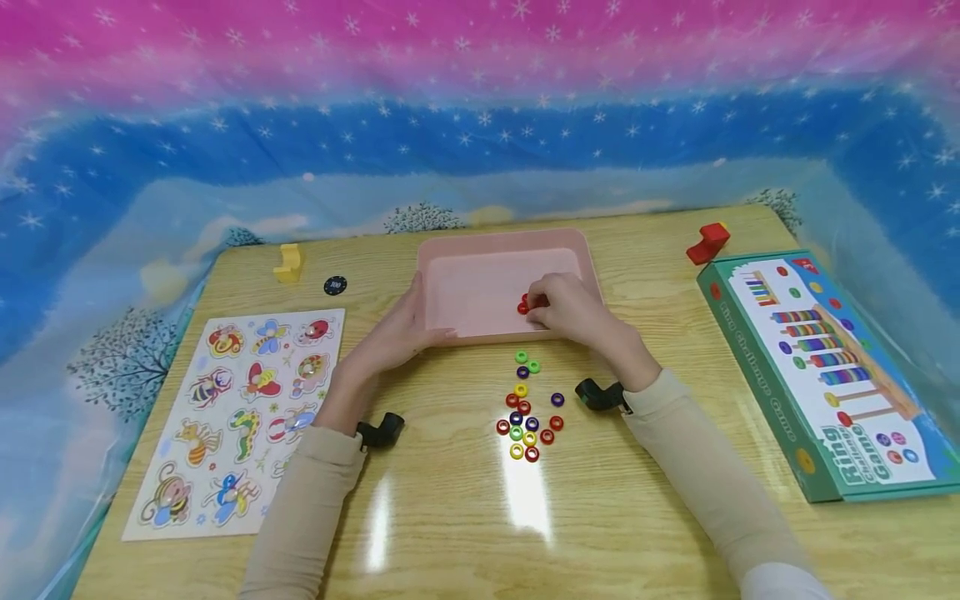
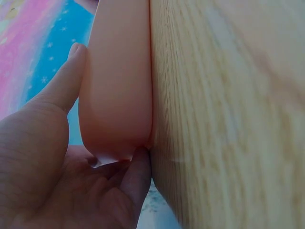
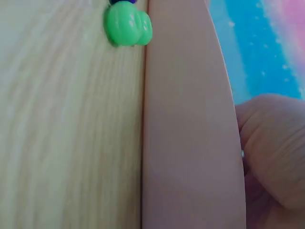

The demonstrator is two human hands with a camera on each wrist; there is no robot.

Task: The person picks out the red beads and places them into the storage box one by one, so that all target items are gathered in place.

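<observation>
A shallow pink tray (image 1: 510,242) lies on the wooden table. My left hand (image 1: 393,333) grips its near left corner; in the left wrist view the thumb (image 2: 71,71) lies against the rim and the fingers bend round the corner. Over the tray's right part, my right hand (image 1: 566,308) has its fingers curled, with red rings (image 1: 523,304) at the fingertips. It seems to pinch at least one, though the hand partly covers them. Small loose rings in red, yellow, green and purple lie in front of the tray, among them a green ring (image 1: 521,357) and a purple ring (image 1: 557,400).
An insect picture board (image 1: 243,425) lies at left. Behind it are a yellow block (image 1: 288,263) and a black chip (image 1: 335,286). To the right are a green game box (image 1: 832,375) and a red block (image 1: 708,243). A patterned cloth (image 1: 480,125) hangs behind the table.
</observation>
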